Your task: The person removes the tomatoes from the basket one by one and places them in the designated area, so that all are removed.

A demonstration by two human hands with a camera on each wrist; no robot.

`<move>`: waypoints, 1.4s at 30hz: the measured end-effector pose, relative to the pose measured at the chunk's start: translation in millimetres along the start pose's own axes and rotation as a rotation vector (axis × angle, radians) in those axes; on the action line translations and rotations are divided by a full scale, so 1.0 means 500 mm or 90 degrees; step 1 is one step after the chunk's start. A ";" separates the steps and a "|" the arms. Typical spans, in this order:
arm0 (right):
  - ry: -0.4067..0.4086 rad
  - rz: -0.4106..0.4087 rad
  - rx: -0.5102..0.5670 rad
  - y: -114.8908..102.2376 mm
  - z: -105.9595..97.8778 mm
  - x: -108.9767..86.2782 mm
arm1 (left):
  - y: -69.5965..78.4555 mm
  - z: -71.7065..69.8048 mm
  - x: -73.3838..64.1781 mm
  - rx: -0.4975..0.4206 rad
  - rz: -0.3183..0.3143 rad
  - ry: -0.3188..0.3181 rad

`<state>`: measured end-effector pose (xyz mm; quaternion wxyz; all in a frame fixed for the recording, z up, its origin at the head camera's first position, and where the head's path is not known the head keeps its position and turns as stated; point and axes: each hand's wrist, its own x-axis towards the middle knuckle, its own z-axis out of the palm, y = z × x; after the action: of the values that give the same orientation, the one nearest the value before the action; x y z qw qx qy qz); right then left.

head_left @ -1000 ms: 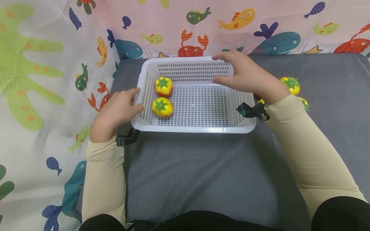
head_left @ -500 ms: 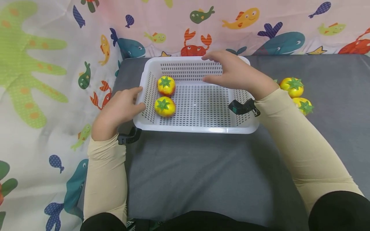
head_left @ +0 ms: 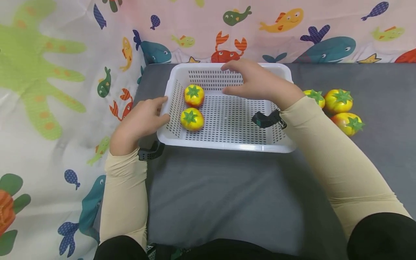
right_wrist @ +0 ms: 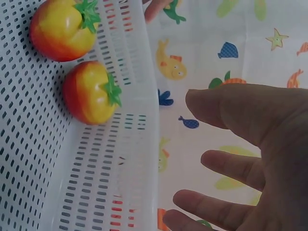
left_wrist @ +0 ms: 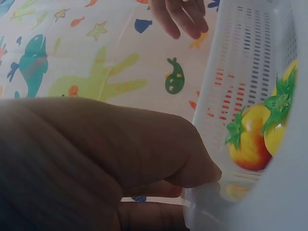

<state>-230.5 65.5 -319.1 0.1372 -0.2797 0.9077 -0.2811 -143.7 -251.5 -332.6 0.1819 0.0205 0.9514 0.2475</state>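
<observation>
A white perforated plastic basket (head_left: 227, 147) lies on the grey cloth. Inside, along its left side, two yellow-red tomatoes (head_left: 194, 95) with green star-shaped leaf tops sit one behind the other. My left hand (head_left: 139, 121) holds the basket's left rim, its thumb at the edge and other fingers outside, partly hidden. In the left wrist view the thumb (left_wrist: 192, 163) touches the rim near a corner. Over the basket's back right part hovers my right hand (head_left: 255, 81), with thumb and fingers spread and nothing held. The right wrist view shows its separated fingers (right_wrist: 231, 168).
To the right of the basket, beside the right forearm, several similar tomatoes (head_left: 338, 101) lie grouped on the grey cloth (head_left: 227, 195). A curtain (head_left: 195, 21) printed with sea animals borders the back and left. Dark cameras are strapped to both wrists.
My right hand has moved left over the basket, uncovering more of the tomatoes at the right. The left hand stays at the rim. The whole head view has shifted slightly.
</observation>
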 end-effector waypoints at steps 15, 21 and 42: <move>-0.052 0.011 -0.039 -0.032 0.022 0.046 | -0.002 -0.003 0.006 0.005 0.006 -0.002; -0.066 -0.010 -0.043 -0.046 0.029 0.064 | 0.000 -0.005 0.006 0.008 0.006 0.003; -0.123 -0.031 -0.041 -0.069 0.071 0.141 | -0.009 0.004 0.007 0.013 -0.010 0.008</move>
<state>-257.7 -14.9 -333.9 0.2083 -0.3317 0.8916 -0.2270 -146.0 -254.0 -337.3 0.1779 0.0134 0.9551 0.2365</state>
